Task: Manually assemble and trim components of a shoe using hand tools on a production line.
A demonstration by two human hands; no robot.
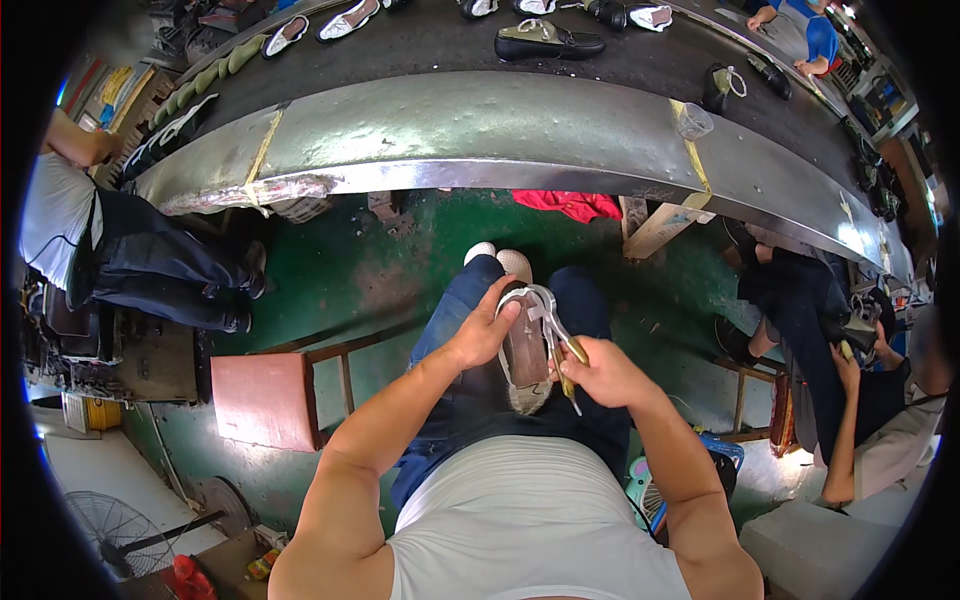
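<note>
Over my lap I hold a shoe (524, 350), its toe pointing away from me and its brown underside facing up. My left hand (486, 328) is closed around its far left side, the thumb pressing near the toe. In my right hand (604, 372) are pincers (562, 362) with yellowish handles. Their curved metal jaws lie against the far right edge of the shoe by the toe. One handle tip sticks out below my right fingers. Whether the jaws grip the shoe's edge is too small to tell.
A long metal-edged bench (400, 130) crosses ahead, carrying several shoes and a clear cup (694, 122). A pink-topped stool (262, 400) stands at left. One person (150, 250) stands left; another (850, 400) sits right. A fan (115, 540) is at lower left.
</note>
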